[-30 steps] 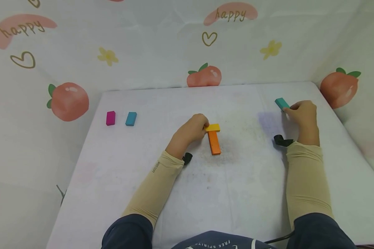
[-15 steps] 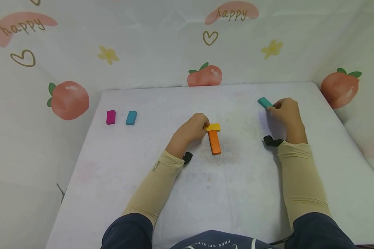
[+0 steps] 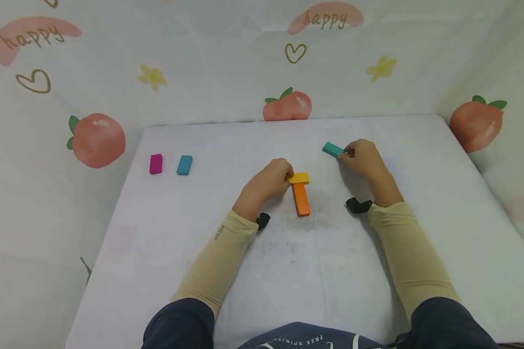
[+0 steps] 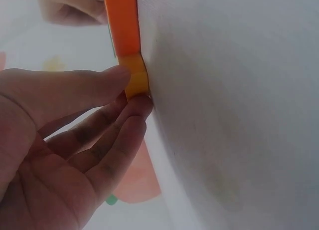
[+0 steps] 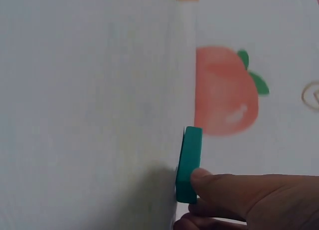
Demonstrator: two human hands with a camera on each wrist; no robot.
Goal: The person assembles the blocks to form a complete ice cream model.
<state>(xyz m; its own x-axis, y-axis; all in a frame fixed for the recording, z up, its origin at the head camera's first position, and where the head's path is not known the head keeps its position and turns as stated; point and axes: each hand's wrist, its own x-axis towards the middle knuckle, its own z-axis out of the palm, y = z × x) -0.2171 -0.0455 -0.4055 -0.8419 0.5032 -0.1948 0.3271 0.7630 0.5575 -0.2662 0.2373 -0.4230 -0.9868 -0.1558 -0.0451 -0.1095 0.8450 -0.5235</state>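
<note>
My left hand [image 3: 268, 182] pinches the left end of a yellow block [image 3: 300, 178] between thumb and fingers. An orange block [image 3: 301, 199] lies lengthwise against the yellow one's near side, so the pair forms a T on the table. In the left wrist view the thumb and fingertips [image 4: 137, 108] close on the yellow block [image 4: 137, 83]. To the back right, my right hand [image 3: 364, 156] pinches one end of a teal block [image 3: 333, 150]. The right wrist view shows the thumb on the teal block [image 5: 188, 165], its other end sticking out past the fingers.
A magenta block [image 3: 155, 164] and a blue block [image 3: 185, 165] lie side by side at the back left of the white table [image 3: 157, 252]. Behind the table hangs a white cloth [image 3: 218, 63] printed with peaches. A black wrist camera [image 3: 358, 206] sits at the right wrist.
My right hand has carried the teal block leftward across the back of the table, toward the yellow and orange blocks. The left hand stays in place on the yellow block.
</note>
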